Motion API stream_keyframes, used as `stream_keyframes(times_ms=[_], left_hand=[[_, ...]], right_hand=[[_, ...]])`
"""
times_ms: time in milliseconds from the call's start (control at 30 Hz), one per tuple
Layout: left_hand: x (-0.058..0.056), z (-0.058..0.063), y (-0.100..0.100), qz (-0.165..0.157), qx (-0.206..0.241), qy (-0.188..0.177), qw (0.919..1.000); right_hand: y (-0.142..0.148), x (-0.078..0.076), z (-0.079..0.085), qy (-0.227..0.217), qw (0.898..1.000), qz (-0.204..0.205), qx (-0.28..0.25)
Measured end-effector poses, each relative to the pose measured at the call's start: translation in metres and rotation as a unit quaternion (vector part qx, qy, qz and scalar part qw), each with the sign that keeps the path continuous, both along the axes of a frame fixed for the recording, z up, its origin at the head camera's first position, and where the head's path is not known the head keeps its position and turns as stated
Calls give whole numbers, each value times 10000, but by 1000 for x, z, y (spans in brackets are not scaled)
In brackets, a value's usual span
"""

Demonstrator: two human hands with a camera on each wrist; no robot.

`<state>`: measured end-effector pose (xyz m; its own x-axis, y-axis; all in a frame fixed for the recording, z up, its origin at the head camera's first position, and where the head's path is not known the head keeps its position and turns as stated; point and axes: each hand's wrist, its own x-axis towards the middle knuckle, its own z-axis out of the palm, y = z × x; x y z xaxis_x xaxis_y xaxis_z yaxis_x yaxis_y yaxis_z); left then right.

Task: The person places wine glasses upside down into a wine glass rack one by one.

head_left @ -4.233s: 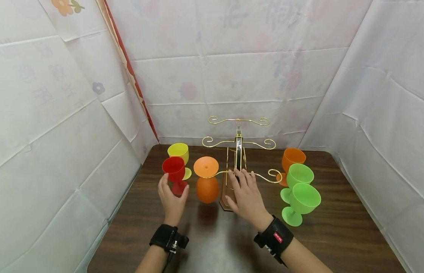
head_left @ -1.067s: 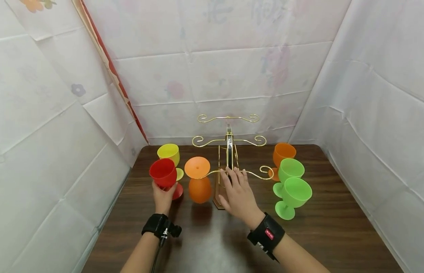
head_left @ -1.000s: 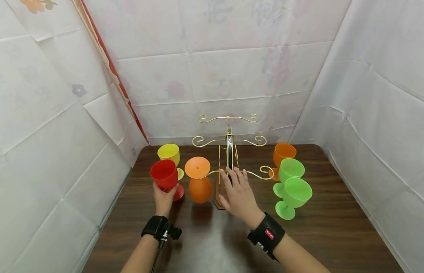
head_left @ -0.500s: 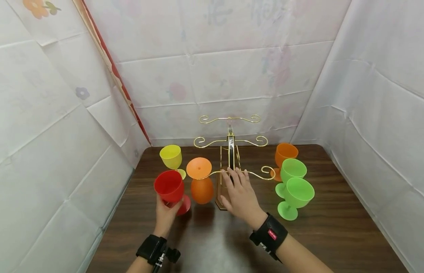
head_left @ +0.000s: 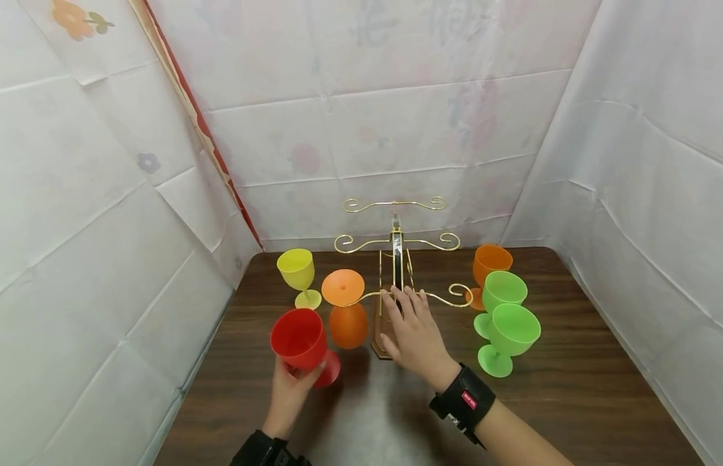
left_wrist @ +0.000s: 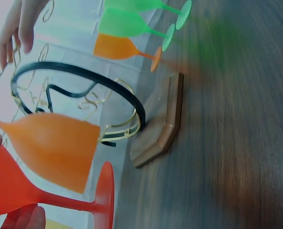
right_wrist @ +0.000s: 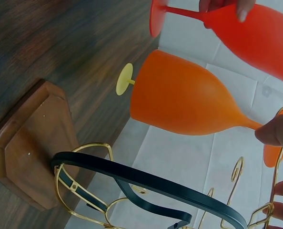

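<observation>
My left hand (head_left: 288, 395) grips a red goblet (head_left: 300, 340) under its bowl, around the stem, at the left front. The left wrist view shows its stem and foot above the table. An orange goblet (head_left: 347, 323) hangs upside down by its foot from the left front arm of a gold wire rack (head_left: 398, 259) with a wooden base (right_wrist: 41, 143). My right hand (head_left: 419, 336) rests on the rack's front wire arms, fingers mostly straight. In the right wrist view its thumb (right_wrist: 277, 131) lies near the hanging goblet's stem.
Behind on the left stands a yellow goblet (head_left: 297, 268). Along the right side stand another orange goblet (head_left: 491, 264) and two green goblets, one farther (head_left: 504, 288) and one nearer (head_left: 515, 330). White sheets (head_left: 419, 129) wall in the dark wooden table (head_left: 571, 388).
My left hand went from spread beside the red goblet to gripping it. It has brought the goblet off its spot by the yellow one, toward me. The right hand stays on the rack.
</observation>
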<state>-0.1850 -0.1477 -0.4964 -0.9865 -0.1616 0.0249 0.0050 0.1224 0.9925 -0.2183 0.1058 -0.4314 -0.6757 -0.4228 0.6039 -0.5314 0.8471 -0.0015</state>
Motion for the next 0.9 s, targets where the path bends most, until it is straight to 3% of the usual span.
stream_keyframes(times_ms=[200,433,667,900], left_hand=[[13,4,14,-329,194,380,9985],[23,13,32,-677,159,540,9961],[21,22,48,-1054,244,683,9918],[20,27,58,-1446,325,716,9864]], right_hand=[[3,0,-2,133,9996,65,-225],[5,-2,-5,185,9991,149,-340],[10,3,-3,-341,9975,242,-567],[22,9,-1,-774,9897,627,-1028]])
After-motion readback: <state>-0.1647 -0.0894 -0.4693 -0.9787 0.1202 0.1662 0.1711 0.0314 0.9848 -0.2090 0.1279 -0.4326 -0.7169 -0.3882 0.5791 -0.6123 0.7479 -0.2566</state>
